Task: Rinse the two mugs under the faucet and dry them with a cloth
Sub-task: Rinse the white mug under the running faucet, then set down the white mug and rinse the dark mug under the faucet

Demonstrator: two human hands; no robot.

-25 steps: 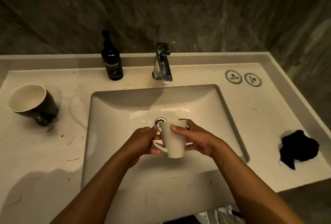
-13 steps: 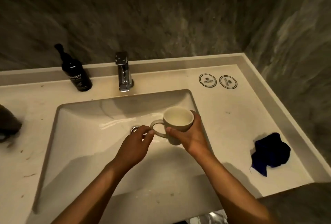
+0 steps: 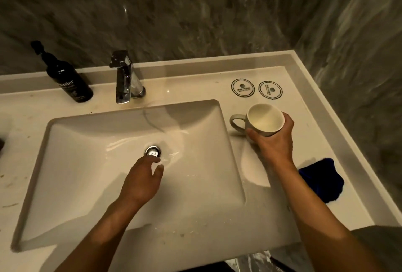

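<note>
Right hand (image 3: 275,141) grips empty white mug (image 3: 264,122) over counter (image 3: 195,88)

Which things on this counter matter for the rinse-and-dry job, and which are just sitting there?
For the job:
white mug, held by the right hand
faucet
sink basin
blue cloth
left hand, empty over the drain

Just lying about:
dark pump bottle
two round coasters

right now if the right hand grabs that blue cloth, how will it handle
The blue cloth lies crumpled in soft folds on the counter, so it is probably floppy and will drape rather than hold shape. It looks small and thin, so likely light. The right hand grips the mug, so it must set that down first.
</note>
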